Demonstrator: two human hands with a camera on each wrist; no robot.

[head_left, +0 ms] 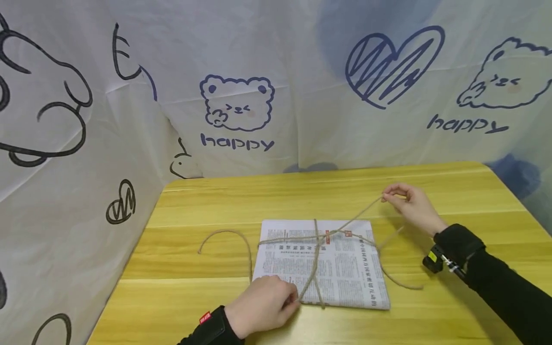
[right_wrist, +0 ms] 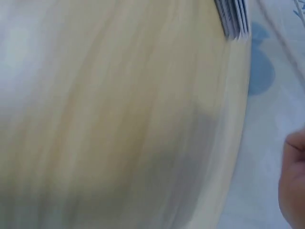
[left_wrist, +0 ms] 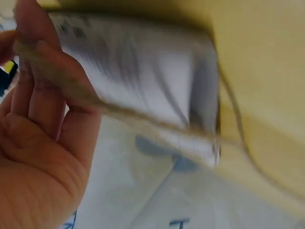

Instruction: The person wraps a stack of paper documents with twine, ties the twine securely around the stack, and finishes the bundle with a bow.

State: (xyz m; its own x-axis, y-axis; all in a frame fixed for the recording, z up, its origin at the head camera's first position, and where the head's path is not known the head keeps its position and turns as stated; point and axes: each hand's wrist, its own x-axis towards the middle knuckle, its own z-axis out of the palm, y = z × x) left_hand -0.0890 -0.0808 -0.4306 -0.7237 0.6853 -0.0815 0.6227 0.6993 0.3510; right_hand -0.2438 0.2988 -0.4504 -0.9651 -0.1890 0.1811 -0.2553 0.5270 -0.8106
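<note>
A folded stack of newspaper (head_left: pixel 345 275) lies flat on the wooden table, with twine (head_left: pixel 284 239) crossing over its top both ways. My right hand (head_left: pixel 414 208), raised beyond the stack's far right corner, pinches one strand, which runs taut to the crossing. At the near left edge my left hand (head_left: pixel 265 304) pinches another strand leading up to the same crossing. In the left wrist view the pinched twine (left_wrist: pixel 143 117) passes between thumb and fingers, somewhat blurred. Only part of the right hand (right_wrist: pixel 293 186) appears in the right wrist view, beside the stack's layered edge (right_wrist: pixel 232 19).
A loose twine end (head_left: pixel 224 231) curls on the table left of the stack. Another loose end (head_left: pixel 401 286) trails off its right side. The wooden table (head_left: pixel 194 206) meets a hanging white cloth (head_left: pixel 310 134) with drawings along its back and left.
</note>
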